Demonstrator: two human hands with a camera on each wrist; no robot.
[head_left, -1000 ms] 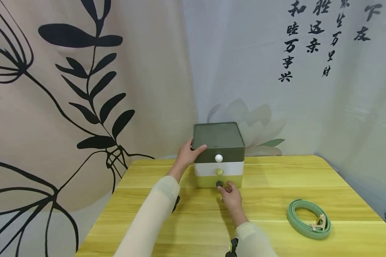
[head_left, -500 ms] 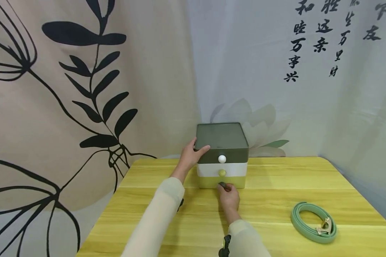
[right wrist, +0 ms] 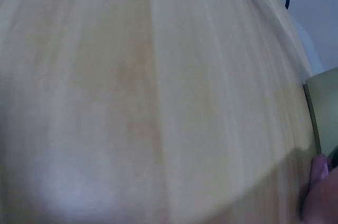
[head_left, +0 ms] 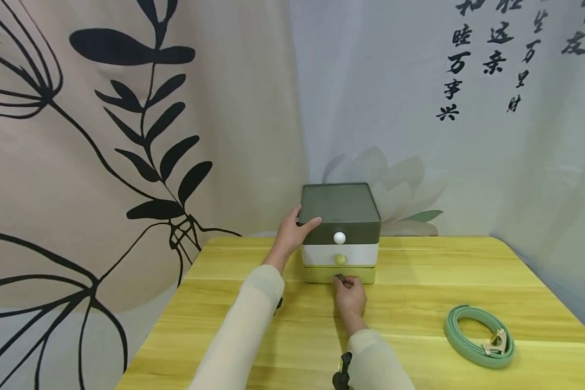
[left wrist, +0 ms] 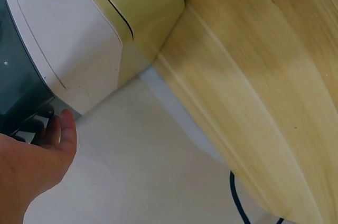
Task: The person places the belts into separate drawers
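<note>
A small three-tier drawer box (head_left: pixel 341 203) stands at the back of the table, dark green on top, white in the middle, yellow-green below. My left hand (head_left: pixel 290 233) grips its upper left corner, thumb over the front and fingers along the side. In the left wrist view, the fingers of that hand (left wrist: pixel 45 155) lie against the dark top tier. My right hand (head_left: pixel 350 298) pinches the dark knob (head_left: pixel 340 277) of the bottom drawer (head_left: pixel 317 275), which sticks out a little. Above it are a white knob (head_left: pixel 339 238) and a yellow-green knob (head_left: pixel 340 259).
A coiled green belt (head_left: pixel 460 336) with a metal buckle lies on the right of the wood-grain table (head_left: pixel 409 303). Printed curtains (head_left: pixel 253 135) hang close behind the table.
My right fingers have closed on the dark knob, and the bottom drawer has slid slightly out toward me. My left hand keeps its place on the box. The head view has shifted a little.
</note>
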